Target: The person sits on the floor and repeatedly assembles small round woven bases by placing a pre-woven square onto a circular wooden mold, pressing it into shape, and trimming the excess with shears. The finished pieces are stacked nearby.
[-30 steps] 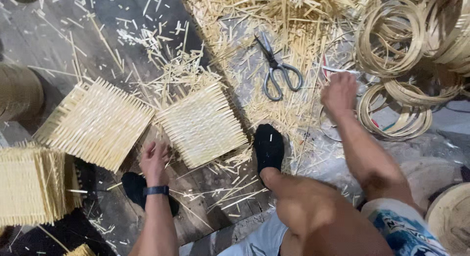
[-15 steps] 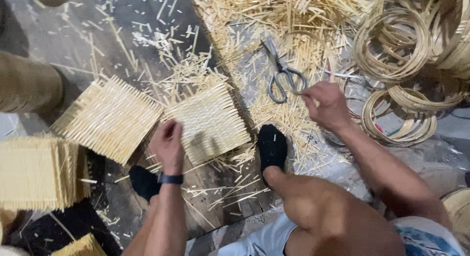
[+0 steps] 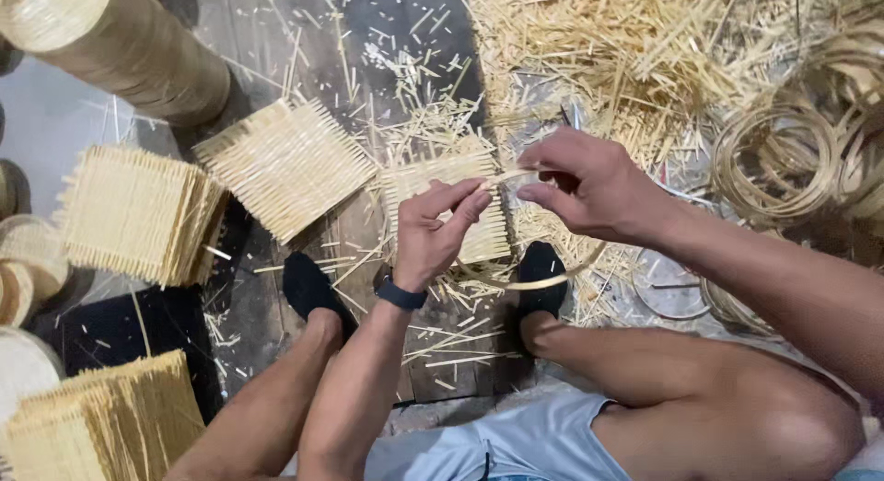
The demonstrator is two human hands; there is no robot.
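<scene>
Both hands pinching one thin bamboo strip over a woven mat.

The left hand [image 3: 433,232] and right hand [image 3: 589,186] each close fingertips on the pale bamboo strip [image 3: 506,177], which runs flat between them, then loops down under the right wrist. Right below the hands lies a small square woven mat [image 3: 479,237], partly covered by them. Left of the left hand sit another mat [image 3: 285,168] and a stack of mats [image 3: 138,214]. Beyond the right hand: loose splints [image 3: 626,39] and coiled hoops [image 3: 773,159], their edges cropped.

Dark worn wooden floor planks [image 3: 276,21] littered with pale bamboo splinters [image 3: 645,48] fill the scene, beside a grey concrete patch [image 3: 46,131] at the left.
</scene>
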